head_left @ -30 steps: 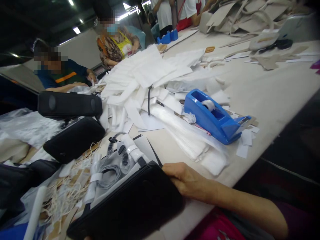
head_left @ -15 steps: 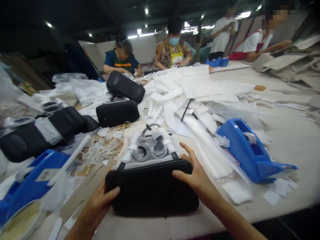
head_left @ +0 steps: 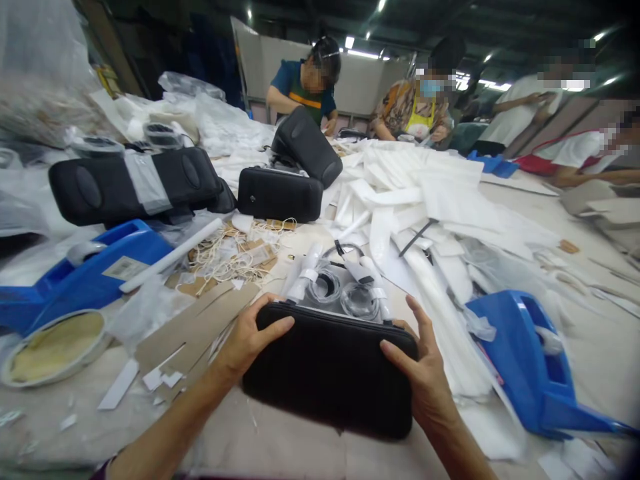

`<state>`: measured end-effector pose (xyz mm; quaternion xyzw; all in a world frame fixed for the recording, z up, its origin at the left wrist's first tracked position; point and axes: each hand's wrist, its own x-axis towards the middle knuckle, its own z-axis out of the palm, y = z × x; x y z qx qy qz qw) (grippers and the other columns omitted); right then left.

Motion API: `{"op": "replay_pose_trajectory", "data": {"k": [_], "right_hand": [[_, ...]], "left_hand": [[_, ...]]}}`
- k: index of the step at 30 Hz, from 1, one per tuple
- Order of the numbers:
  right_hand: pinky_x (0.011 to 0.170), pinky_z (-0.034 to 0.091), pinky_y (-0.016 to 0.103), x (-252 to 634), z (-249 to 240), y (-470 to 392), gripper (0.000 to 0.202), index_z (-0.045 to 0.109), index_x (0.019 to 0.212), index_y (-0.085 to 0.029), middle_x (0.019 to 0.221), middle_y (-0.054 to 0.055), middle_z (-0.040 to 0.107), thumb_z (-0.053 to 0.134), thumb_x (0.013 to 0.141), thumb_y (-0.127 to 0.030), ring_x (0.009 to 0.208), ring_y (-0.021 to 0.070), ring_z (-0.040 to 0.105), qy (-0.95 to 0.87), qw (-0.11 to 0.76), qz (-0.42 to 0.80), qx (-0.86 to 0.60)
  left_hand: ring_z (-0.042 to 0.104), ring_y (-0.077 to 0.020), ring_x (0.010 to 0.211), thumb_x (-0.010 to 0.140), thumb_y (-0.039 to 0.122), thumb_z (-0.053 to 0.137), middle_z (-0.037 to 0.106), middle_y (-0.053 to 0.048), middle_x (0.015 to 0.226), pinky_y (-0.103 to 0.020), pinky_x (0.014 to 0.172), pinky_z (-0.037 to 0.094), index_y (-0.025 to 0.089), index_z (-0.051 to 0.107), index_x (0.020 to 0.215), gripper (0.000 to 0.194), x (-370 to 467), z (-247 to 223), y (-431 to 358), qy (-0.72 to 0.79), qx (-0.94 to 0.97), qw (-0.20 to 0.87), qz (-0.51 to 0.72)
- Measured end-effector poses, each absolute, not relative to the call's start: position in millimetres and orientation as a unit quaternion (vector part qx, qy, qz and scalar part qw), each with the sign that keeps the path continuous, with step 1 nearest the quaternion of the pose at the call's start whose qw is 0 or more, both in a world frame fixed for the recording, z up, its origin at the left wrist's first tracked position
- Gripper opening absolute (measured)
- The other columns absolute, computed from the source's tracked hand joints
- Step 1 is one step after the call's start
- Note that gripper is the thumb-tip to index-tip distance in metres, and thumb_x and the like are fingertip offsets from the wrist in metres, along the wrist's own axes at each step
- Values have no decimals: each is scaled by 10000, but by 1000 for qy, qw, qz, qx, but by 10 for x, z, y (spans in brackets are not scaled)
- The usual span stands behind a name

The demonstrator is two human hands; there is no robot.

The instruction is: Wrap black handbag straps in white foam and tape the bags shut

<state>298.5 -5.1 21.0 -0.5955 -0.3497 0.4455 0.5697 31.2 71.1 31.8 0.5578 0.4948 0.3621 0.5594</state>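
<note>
In front of me a black zippered case point(head_left: 330, 373) stands upright on the table, its top open towards the far side. My left hand point(head_left: 255, 337) grips its upper left corner, thumb on the near face and fingers behind. At the upper right, my right hand point(head_left: 417, 357) holds the case the same way, index finger raised. Beyond the rim lie a coiled cable in clear wrap point(head_left: 323, 285), a second wrapped coil point(head_left: 360, 301) and white-wrapped pieces on both sides. A grey cable loop with a dark tie sits behind them.
Blue tape dispensers stand left point(head_left: 85, 273) and right point(head_left: 530, 360). White foam sheets point(head_left: 420, 187) are heaped beyond the case. Other black cases point(head_left: 280, 193) lie farther back, near tangled white strings point(head_left: 235, 257) and a round tub point(head_left: 55, 347). Co-workers point(head_left: 305, 83) are across the table.
The view has turned left, so the surroundings sit farther right and tilted. My left hand has moved up the case's left side to its top corner. Both hands still hold the case.
</note>
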Motion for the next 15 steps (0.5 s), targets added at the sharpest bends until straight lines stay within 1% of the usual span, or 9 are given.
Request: {"op": "replay_pose_trajectory", "data": {"k": [3,7,10,12,14,15], "right_hand": [[665,531,301,2969,135,-45,865,286,1453,-364,959,3,550,748,722,-370,746,167,584,-361,556,403,-631],[673,508,286,2973,100,-34,809,327,1447,-325,942,8,549,722,743,-389,734,159,560,-396,518,349,-673],[708,492,298,2989,109,-21,769,347,1441,-302,932,7,551,691,763,-411,734,158,546,-423,484,321,-695],[733,477,306,2997,116,-12,743,353,1437,-303,925,1,540,673,776,-411,739,158,536,-438,462,307,-707],[758,459,309,2999,121,-3,722,357,1433,-308,921,-6,524,663,785,-399,756,158,529,-454,446,292,-714],[758,452,308,2997,125,1,715,354,1434,-307,915,-9,516,656,791,-392,757,157,524,-462,444,288,-712]], "left_hand": [[582,-165,704,756,495,651,601,26,757,-254,675,468,182,570,924,365,347,279,771,526,582,521,338],[598,-191,785,787,502,617,613,16,811,-297,770,458,198,563,916,334,389,195,814,564,640,425,303],[602,-199,807,804,479,604,604,11,847,-321,788,459,211,520,1010,348,409,120,815,588,653,372,300],[604,-212,849,808,462,606,606,-6,894,-340,805,469,212,480,1107,409,415,75,797,596,658,344,306],[591,-242,929,824,442,598,605,-48,980,-383,841,469,201,455,1182,455,429,47,759,598,685,277,311],[573,-266,975,837,427,589,597,-77,1033,-417,862,460,192,458,1203,454,445,43,733,598,706,219,310]]}}
